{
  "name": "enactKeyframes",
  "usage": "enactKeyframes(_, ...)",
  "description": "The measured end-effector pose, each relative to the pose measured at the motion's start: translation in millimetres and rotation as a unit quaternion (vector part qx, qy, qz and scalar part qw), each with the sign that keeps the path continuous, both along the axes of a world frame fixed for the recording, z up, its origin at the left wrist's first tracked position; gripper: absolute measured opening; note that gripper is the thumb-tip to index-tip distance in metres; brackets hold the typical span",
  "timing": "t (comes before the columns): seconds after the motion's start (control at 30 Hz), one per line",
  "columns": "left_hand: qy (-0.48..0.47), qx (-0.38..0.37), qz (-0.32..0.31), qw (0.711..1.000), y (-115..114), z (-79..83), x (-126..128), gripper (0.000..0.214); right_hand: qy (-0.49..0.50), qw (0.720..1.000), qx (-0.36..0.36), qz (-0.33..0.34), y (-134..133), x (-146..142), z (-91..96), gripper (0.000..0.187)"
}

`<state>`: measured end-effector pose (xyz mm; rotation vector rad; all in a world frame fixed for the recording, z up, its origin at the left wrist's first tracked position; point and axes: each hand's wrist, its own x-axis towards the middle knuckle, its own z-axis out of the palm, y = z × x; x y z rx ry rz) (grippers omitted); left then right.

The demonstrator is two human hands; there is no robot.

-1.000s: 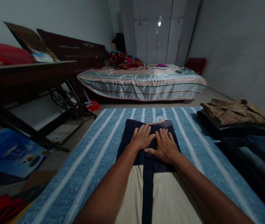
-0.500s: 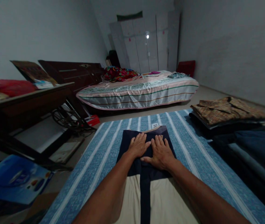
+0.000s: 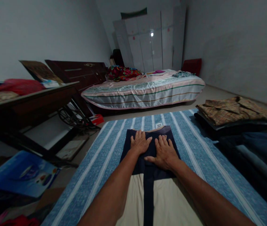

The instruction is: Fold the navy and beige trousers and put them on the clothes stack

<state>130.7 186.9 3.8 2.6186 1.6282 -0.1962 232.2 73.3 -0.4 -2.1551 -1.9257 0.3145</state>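
Note:
A navy-and-cream shirt lies flat in front of me, its sides tucked into a long narrow shape. The navy part is at the far end, and a navy strip runs down between the cream panels. My left hand rests palm down on the navy cloth, near its far edge, fingers stretched out. Beside it, my right hand also presses flat on the navy part, thumb pointing left. Neither hand grips anything. The shirt's near end runs out of view between my forearms.
Under the shirt spreads a blue striped cloth. Folded clothes are stacked on the right, with dark folded trousers nearer. At left stand a dark table and a blue box. A bed stands beyond.
My left hand has slid slightly left and away over the navy cloth, widening the gap between my hands. My right hand stays nearly in place. The view has turned slightly left.

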Motion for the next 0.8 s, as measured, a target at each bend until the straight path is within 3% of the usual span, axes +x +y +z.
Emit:
enactKeyframes(0.57, -0.023, 0.003, -0.004, 1.000, 1.8, -1.9, -2.4, 0.080, -0.002, 1.000, 0.000, 0.000, 0.8, 0.5, -2.2, 0.106)
enactKeyframes(0.73, -0.033, -0.012, -0.002, 0.999, -2.1, 6.0, -3.9, 0.073, -0.003, 1.000, 0.011, -0.001, -0.1, 0.0, -2.3, 0.105)
enactKeyframes(0.8, -0.038, 0.018, -0.002, 0.999, -9.7, 10.6, -3.6, 0.067, -0.002, 1.000, 0.015, -0.003, -0.1, -0.3, -2.6, 0.105)
